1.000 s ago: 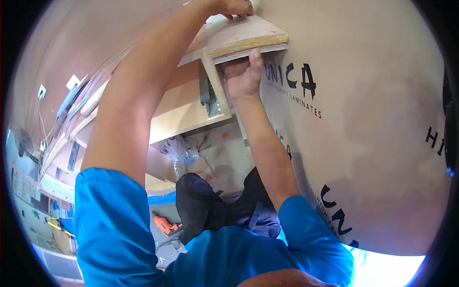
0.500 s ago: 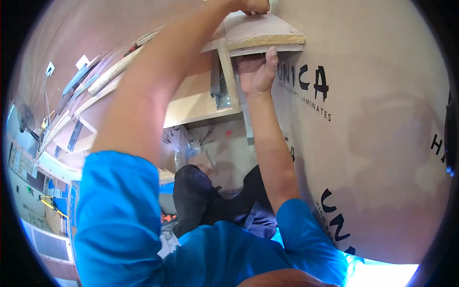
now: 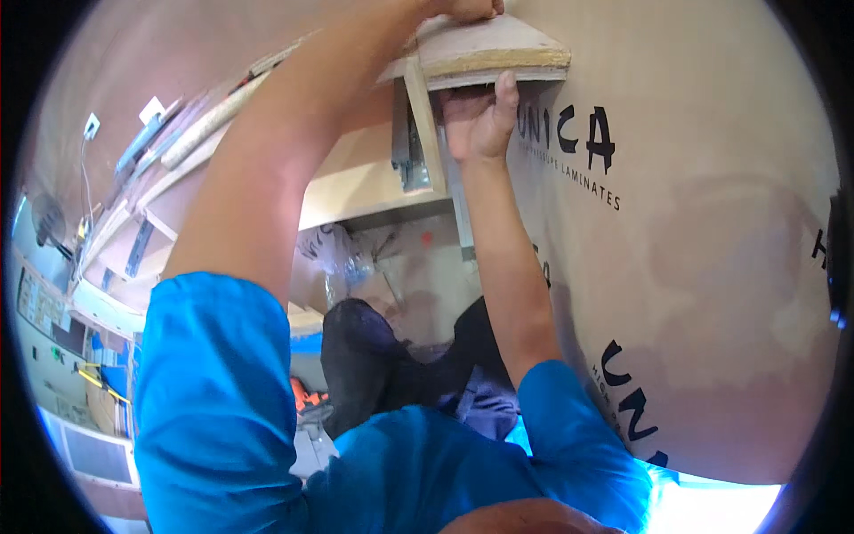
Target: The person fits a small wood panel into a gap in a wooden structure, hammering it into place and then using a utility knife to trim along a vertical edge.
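Note:
A pale wooden board (image 3: 494, 64) with a rough, layered front edge juts out at the top, against the large brown panel (image 3: 703, 249) on the right. Across the board's top rests my left hand (image 3: 476, 8), its fingers curled and partly cut off by the picture's edge; whatever they hold is hidden. From below, my right hand (image 3: 481, 122) grips the board, palm toward me and thumb up by the front edge. Its other fingers are partly hidden under the board. Just left of this hand stands an open wooden cabinet frame (image 3: 425, 125) with a metal drawer slide (image 3: 400, 133) inside.
On the left, long tools and a pale rod (image 3: 209, 125) lie along a wooden surface. An orange-and-black tool (image 3: 307, 394) sits low beside my knee (image 3: 360, 343). Clear plastic wrapping (image 3: 342, 267) lies beneath the cabinet. A fan (image 3: 49, 222) stands far left.
The view has shifted slightly, and the cabinet and board sit a little higher in the picture. Both hands keep their places at the board, the left above and the right below.

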A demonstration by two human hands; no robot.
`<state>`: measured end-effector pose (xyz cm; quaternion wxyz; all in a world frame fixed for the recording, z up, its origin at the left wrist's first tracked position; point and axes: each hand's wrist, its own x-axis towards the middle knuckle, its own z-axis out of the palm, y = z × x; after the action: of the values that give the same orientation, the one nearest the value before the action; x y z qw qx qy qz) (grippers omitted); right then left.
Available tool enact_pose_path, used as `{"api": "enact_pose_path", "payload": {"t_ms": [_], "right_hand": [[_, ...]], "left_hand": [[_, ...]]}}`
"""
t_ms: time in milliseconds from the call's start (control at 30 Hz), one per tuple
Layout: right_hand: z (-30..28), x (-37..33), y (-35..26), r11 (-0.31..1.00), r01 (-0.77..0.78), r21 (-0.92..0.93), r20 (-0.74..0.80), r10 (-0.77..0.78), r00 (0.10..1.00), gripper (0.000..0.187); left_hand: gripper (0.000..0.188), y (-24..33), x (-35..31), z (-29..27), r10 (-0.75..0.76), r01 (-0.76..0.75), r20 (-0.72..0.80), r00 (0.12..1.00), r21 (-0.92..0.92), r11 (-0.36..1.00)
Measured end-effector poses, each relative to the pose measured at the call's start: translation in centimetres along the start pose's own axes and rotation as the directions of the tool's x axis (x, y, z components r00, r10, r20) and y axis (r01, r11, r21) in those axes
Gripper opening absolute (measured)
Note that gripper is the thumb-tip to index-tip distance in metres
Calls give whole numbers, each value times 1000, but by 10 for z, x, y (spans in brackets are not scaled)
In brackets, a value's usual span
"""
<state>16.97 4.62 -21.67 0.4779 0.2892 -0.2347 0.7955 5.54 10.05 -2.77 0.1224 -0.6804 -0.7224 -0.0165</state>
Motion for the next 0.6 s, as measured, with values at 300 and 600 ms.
{"api": "enact_pose_path", "payload": {"t_ms": [300, 600], "right_hand": [[12, -5, 4, 1000, -11, 17, 39, 10, 999, 88], [9, -4, 1, 1000, 8, -14, 5, -8, 1000, 87]], "left_hand": [[58, -13, -26, -7, -22, 59, 134, 991, -281, 958], [57, -19, -54, -20, -75, 121, 222, 972, -198, 973]]}}
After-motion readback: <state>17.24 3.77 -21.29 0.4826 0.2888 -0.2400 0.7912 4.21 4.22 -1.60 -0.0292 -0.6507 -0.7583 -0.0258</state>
